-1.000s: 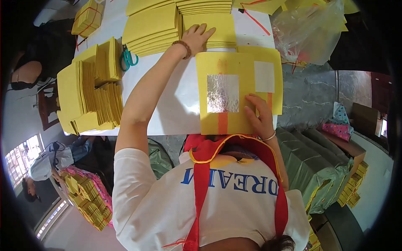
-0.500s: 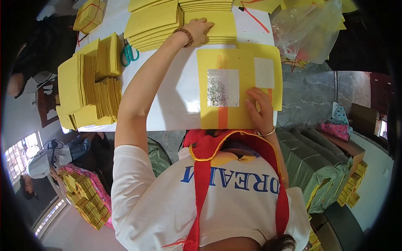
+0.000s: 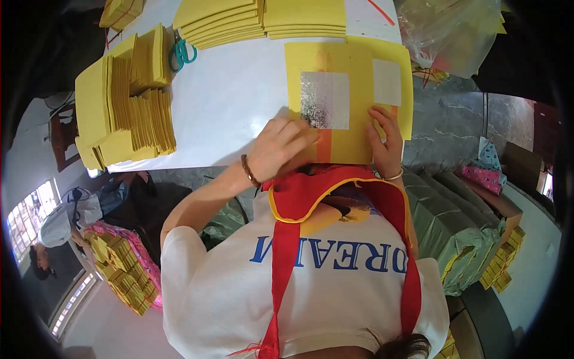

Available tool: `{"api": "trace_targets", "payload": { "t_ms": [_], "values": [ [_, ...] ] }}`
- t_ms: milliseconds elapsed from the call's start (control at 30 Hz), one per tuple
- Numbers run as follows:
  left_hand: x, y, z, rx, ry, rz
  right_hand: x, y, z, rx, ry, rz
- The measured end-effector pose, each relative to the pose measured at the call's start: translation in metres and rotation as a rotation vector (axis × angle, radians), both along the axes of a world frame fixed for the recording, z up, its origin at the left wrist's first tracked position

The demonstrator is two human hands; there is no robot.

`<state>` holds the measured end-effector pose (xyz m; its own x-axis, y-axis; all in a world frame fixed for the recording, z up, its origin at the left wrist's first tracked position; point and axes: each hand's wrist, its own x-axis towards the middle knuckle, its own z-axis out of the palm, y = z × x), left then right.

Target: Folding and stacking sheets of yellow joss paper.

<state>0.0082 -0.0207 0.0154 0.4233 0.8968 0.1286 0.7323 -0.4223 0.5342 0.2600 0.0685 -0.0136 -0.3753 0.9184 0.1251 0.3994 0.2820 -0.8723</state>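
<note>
In front of me, at the table's near edge, lies a yellow paper sheet [image 3: 362, 90] with a shiny silver-white square [image 3: 335, 102] and an orange strip [image 3: 324, 146] below it. My left hand [image 3: 281, 146] is over its lower left part, fingers curled and bunched by the square's lower left corner; what they grip, if anything, is hidden. On the sheet's right edge rests my right hand [image 3: 387, 140], fingers extended and thumb apart. A second yellow sheet [image 3: 406, 90] with a pale square [image 3: 387, 81] lies partly underneath, further right.
Yellow stacks [image 3: 305, 21] line the table's far side, more bundles [image 3: 119, 102] stand at the left. Teal-handled scissors [image 3: 181, 55] lie beside these. A clear plastic bag [image 3: 448, 36] sits at the far right corner. Green wrapped bales [image 3: 451, 227] stand right of me.
My left hand has come back from the far yellow stack to the near sheet's lower left. My right hand stays on the sheet's right edge. The whole view has shifted slightly.
</note>
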Motion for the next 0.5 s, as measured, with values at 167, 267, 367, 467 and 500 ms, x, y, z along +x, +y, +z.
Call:
{"api": "trace_targets", "payload": {
  "t_ms": [167, 267, 367, 467, 500],
  "values": [
    [0.011, -0.017, -0.036, -0.178, -0.403, 0.365, 0.0, -0.001, -0.002, -0.082, 0.034, 0.008],
    [0.024, -0.009, -0.052, -0.388, -0.84, 0.554, -0.001, -0.002, -0.003, -0.042, 0.004, -0.007],
    [0.041, -0.003, -0.053, -0.434, -1.006, 0.624, -0.003, -0.002, -0.005, -0.096, 0.056, -0.065],
    [0.045, -0.003, -0.054, -0.45, -0.964, 0.686, 0.0, -0.002, -0.01, -0.17, 0.129, -0.053],
    [0.045, -0.003, -0.055, -0.457, -0.905, 0.704, 0.002, -0.001, -0.012, -0.159, 0.125, -0.037]
  ]
}}
